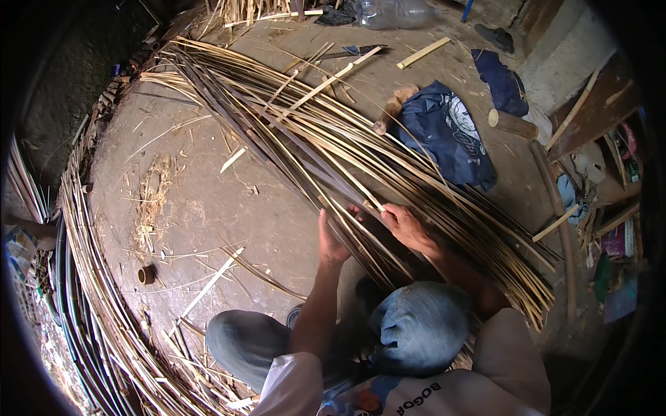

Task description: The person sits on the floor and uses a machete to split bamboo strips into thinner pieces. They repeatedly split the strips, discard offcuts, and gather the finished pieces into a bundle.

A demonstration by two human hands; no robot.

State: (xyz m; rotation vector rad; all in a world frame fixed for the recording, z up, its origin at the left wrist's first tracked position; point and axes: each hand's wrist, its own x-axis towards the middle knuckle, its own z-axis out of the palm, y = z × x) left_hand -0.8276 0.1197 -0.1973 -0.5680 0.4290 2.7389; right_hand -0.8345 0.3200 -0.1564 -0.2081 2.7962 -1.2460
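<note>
Long thin bamboo strips (305,184), some dark and some pale, run from the far left down toward my knees. My left hand (334,241) is wrapped around several of them from the near side, thumb up, with its fingertips showing beyond the strips. To its right, my right hand (408,227) is closed on the end of a pale bamboo strip (361,188). Beneath and to the right of my hands lies a broad bundle of split bamboo (388,166) on the floor, partly hidden by my right forearm.
Right of the bundle lies a dark blue cloth (447,132) by a wooden mallet-like piece (392,111). A knife (350,52) rests beyond the strips. More long strips (94,256) curve along the left side, near a small brown cup-like ring (146,275). A clear plastic bottle (395,12) lies at the back.
</note>
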